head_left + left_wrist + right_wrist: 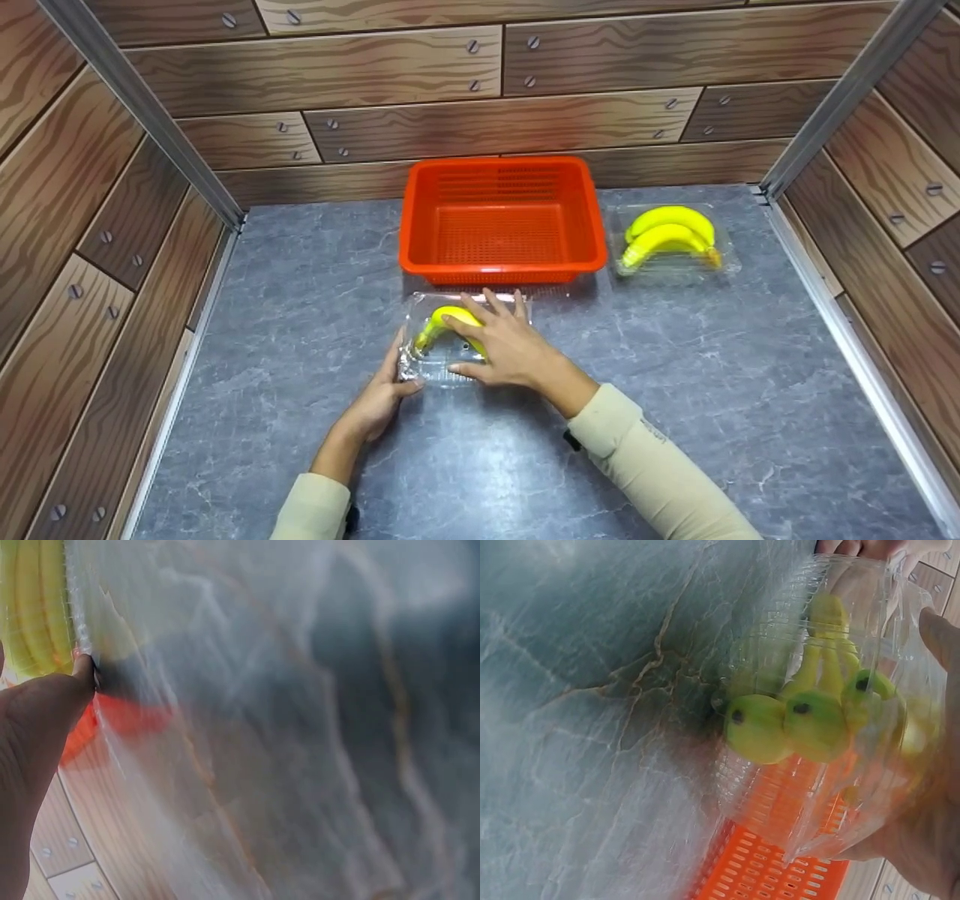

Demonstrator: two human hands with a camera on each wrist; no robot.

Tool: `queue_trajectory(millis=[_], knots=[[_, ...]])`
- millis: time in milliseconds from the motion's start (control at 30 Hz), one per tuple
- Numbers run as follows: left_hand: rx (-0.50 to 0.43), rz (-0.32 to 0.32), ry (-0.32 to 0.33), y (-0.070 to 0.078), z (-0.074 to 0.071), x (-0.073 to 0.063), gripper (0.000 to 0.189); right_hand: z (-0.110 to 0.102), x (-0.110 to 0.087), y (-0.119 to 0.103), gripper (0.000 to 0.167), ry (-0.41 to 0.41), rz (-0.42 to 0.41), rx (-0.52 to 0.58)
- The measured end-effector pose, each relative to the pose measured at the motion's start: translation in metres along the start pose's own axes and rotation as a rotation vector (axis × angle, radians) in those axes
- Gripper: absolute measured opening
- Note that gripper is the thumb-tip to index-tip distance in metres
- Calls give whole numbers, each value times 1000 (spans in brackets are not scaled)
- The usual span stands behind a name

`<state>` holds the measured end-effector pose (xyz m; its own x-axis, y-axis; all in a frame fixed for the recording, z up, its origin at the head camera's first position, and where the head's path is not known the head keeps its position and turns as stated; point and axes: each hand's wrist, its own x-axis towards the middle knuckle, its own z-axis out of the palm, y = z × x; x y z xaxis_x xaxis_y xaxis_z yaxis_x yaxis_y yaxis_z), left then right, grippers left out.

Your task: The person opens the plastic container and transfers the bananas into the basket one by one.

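Only right wrist view shows banana tips (802, 720) inside clear box (780, 787).

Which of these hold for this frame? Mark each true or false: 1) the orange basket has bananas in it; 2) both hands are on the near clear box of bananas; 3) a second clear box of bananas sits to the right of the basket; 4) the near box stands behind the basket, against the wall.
1) False. The orange basket is empty.
2) True. The right hand lies spread over the top of the near clear box, and the left hand holds its left end.
3) True. The second clear box with bananas stands to the right of the basket on the grey table.
4) False. The near box stands in front of the basket, on the person's side.
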<state>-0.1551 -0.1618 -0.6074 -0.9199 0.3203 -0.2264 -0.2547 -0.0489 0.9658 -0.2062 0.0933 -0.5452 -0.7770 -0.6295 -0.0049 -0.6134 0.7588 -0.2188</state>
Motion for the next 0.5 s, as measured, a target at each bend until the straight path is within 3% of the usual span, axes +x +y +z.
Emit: queue_trajectory(millis=[333,500], knots=[[0,-17,14,0,0,0,105,3,0,0,81,13,2,4],[1,-1,-11,2,1,0,105,1,-1,1,79,6,17,43]])
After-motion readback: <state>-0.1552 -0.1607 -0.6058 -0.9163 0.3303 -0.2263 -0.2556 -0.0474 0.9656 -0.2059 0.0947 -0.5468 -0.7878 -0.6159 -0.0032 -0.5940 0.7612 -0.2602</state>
